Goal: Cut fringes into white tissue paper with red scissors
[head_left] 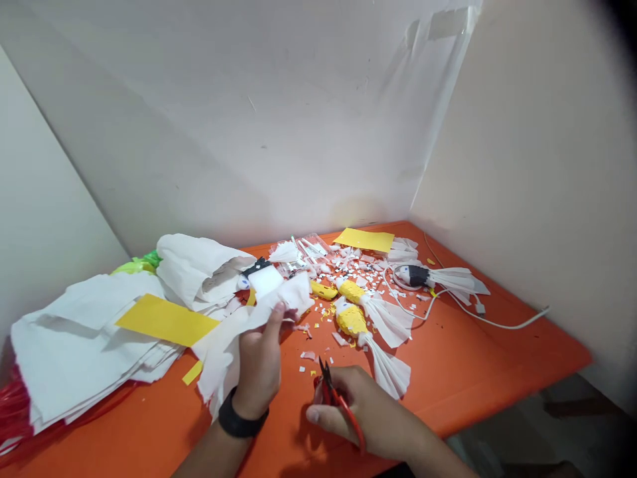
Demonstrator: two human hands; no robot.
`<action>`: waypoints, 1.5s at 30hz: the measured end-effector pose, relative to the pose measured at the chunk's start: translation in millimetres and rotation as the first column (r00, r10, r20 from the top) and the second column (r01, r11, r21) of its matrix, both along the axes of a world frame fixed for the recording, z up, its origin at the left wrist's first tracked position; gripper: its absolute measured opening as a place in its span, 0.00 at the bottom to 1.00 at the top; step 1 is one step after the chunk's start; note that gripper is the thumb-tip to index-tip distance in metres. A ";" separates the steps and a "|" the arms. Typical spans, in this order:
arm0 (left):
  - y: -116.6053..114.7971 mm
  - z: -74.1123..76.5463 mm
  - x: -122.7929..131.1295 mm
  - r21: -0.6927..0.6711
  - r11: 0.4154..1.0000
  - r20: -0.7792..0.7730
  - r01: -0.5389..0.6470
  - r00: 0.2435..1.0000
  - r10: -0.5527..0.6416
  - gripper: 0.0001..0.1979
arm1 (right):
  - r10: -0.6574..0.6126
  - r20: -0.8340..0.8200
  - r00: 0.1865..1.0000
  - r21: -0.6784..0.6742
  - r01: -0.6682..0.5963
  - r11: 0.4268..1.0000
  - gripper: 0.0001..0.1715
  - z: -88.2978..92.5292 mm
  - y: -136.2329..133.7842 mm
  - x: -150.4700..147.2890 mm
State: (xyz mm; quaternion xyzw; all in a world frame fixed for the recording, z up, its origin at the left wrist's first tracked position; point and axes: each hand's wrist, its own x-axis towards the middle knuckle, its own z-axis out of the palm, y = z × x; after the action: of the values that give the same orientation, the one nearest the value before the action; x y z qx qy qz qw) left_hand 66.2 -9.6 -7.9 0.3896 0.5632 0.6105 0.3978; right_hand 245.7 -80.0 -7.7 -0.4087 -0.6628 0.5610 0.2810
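Note:
My left hand (pixel 259 362), with a black band on the wrist, is closed around a bunch of white tissue paper (pixel 233 332) that hangs down over the orange table (pixel 448 372). My right hand (pixel 355 411) grips small red-handled scissors (pixel 332 393), blades pointing up toward the paper and apart from it. Just beyond the hands lie two finished paper dolls with yellow heads and white fanned skirts (pixel 371 318).
A stack of white sheets (pixel 84 345) with a yellow strip (pixel 166 320) fills the left. Paper scraps (pixel 348 265), a yellow sheet (pixel 364 239), a black-headed paper doll (pixel 438 277) and a white cable (pixel 488 322) lie at the back right. Walls close in on three sides.

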 end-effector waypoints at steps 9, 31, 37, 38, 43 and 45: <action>20.3 -1.5 -12.4 -0.017 1.000 0.254 -0.004 0.967 0.008 0.21 | -0.336 0.465 0.819 0.406 0.140 0.903 0.19 38.1 85.6 56.3; -17.0 -8.4 11.7 -0.478 0.735 -0.208 0.481 0.751 -0.626 0.32 | -0.714 0.226 0.663 0.587 0.492 0.643 0.21 -2.6 195.1 110.6; -14.3 -19.4 5.0 -0.496 0.753 -0.220 0.433 0.776 -0.591 0.35 | -0.735 0.234 0.636 0.607 0.494 0.622 0.20 -6.9 198.2 113.9; -13.4 -22.2 4.6 -0.489 0.753 -0.208 0.440 0.780 -0.590 0.36 | -0.739 0.286 0.609 0.615 0.475 0.630 0.18 -8.4 197.5 115.4; -12.6 -24.8 9.4 -0.484 0.734 -0.205 0.476 0.754 -0.624 0.36 | -0.692 0.571 0.441 0.615 0.329 0.717 0.07 -15.3 197.9 115.5; -14.9 -19.2 12.2 -0.492 0.736 -0.220 0.466 0.751 -0.622 0.35 | -0.656 0.643 0.395 0.599 0.275 0.752 0.06 -16.8 200.2 112.8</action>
State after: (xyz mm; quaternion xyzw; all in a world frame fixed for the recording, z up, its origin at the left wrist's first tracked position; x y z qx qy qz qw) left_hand 78.4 -24.5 -27.2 0.5558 0.5995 0.2479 0.5199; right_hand 358.5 120.2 -24.5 -0.7274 -0.6654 0.0474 0.1611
